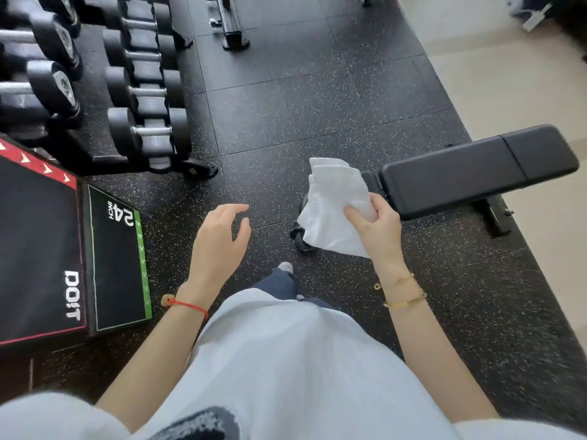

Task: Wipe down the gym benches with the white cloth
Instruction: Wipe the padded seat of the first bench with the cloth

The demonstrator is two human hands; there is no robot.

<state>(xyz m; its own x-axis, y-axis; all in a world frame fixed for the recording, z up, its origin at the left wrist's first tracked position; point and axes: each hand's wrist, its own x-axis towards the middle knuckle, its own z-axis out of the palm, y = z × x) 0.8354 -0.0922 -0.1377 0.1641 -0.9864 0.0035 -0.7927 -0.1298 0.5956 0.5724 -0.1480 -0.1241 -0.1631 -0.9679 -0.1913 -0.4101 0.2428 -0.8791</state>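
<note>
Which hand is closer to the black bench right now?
Right. The right hand, gripping the white cloth, is just short of the bench end; the left hand hangs empty farther left.

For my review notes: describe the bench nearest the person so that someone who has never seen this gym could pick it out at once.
Start from the dark speckled rubber floor and follow it to its right edge, where pale flooring begins. There lies a flat black padded bench, just beyond the white cloth that the right hand holds. Unlike the bare frame farther off, its two-section pad shows whole.
</note>
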